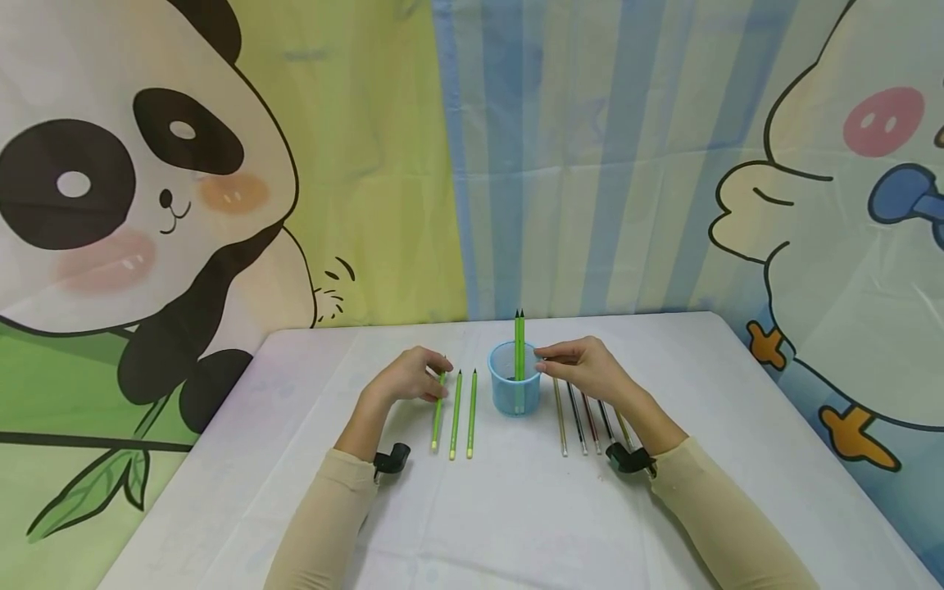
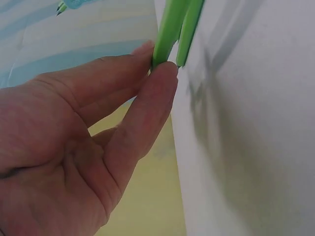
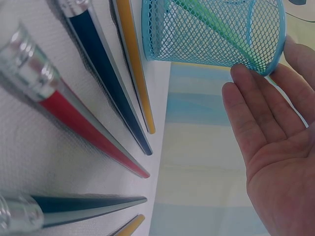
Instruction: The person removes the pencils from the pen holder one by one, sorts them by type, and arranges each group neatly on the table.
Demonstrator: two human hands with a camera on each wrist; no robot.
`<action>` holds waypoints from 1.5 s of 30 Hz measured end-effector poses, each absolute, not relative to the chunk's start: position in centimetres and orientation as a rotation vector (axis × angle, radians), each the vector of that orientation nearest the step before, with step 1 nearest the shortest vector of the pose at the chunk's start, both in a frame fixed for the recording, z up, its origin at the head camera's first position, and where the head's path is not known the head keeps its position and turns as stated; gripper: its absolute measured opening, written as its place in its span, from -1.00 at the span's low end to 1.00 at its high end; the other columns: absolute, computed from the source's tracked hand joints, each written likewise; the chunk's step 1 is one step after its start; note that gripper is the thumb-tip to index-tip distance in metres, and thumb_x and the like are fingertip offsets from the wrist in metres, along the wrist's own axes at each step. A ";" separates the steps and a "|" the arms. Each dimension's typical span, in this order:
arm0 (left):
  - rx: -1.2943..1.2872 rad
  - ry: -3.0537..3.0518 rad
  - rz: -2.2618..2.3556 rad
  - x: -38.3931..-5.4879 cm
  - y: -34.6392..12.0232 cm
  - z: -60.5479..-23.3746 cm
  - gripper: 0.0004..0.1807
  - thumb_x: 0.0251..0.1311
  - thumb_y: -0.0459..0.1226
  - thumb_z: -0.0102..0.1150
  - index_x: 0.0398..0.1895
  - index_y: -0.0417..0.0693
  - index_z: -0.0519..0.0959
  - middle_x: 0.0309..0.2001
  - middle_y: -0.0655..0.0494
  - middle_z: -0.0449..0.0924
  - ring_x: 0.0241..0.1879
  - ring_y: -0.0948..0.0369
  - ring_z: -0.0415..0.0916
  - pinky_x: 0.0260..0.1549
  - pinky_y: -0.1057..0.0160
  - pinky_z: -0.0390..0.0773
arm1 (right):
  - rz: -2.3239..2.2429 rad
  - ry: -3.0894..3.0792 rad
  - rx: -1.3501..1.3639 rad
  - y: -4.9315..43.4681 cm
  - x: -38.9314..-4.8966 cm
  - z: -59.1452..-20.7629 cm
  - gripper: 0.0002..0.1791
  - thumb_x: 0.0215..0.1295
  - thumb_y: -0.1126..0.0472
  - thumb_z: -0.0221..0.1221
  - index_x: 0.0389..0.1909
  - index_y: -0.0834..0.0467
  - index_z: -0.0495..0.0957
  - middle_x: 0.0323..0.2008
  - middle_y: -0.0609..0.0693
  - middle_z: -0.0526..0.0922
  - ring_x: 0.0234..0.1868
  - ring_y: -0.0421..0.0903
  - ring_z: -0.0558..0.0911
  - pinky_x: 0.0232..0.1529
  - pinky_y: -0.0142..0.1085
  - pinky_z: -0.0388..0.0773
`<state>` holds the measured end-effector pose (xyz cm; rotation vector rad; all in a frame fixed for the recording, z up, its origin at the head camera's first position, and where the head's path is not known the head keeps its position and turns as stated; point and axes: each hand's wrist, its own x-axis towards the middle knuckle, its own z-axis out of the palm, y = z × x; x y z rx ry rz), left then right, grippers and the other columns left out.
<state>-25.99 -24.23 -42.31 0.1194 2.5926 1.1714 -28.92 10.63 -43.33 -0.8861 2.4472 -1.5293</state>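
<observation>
My left hand (image 1: 415, 375) pinches a green pencil (image 2: 167, 32) between thumb and fingertips near its pointed end. Two more green pencils lie beside it, a middle pencil (image 1: 456, 415) and a right-hand pencil (image 1: 472, 415), points away from me. A light blue mesh pencil cup (image 1: 505, 397) stands upright, with green pencils (image 1: 519, 348) in it, points up. At the right side of its rim my right hand (image 1: 590, 366) holds the cup, fingertips (image 3: 241, 73) against the mesh.
Several pencils lie side by side right of the cup, partly beneath my right hand and forearm; among them are a red pencil (image 3: 88, 128) and a dark blue pencil (image 3: 106, 64). A white cloth covers the table (image 1: 509, 524). A cartoon-printed curtain (image 1: 369, 164) hangs behind.
</observation>
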 end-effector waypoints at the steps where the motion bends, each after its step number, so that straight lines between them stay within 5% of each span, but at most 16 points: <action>1: 0.121 2.600 1.155 -26.0 -24.2 -42.4 -0.51 0.13 -0.52 0.46 0.18 -0.29 0.65 0.15 -0.22 0.61 -0.26 0.17 0.69 -0.27 0.23 0.78 | -1.527 2.451 -0.884 10.6 -28.9 -43.3 -0.56 0.40 0.05 0.36 0.19 0.19 0.69 0.15 0.23 0.72 0.12 0.07 0.76 0.09 -0.17 0.73; 31: 0.129 2.680 0.980 -26.0 -23.5 -43.2 -0.78 0.05 -0.47 0.55 -0.24 -0.25 0.72 -0.34 0.04 0.67 -0.42 0.22 0.59 -0.39 0.33 0.65 | -1.515 2.459 -0.879 10.6 -29.1 -43.4 -0.53 0.40 0.04 0.37 0.20 0.23 0.68 0.13 0.17 0.75 0.11 0.06 0.76 0.07 -0.20 0.74; 45: 0.083 2.684 0.932 -25.7 -23.0 -42.9 -0.82 0.04 -0.48 0.54 -0.31 -0.27 0.70 -0.39 0.02 0.65 -0.47 0.20 0.63 -0.44 0.30 0.69 | -1.528 2.457 -0.869 10.6 -29.0 -43.3 -0.58 0.40 0.03 0.37 0.18 0.15 0.71 0.14 0.26 0.72 0.10 0.06 0.77 0.08 -0.16 0.74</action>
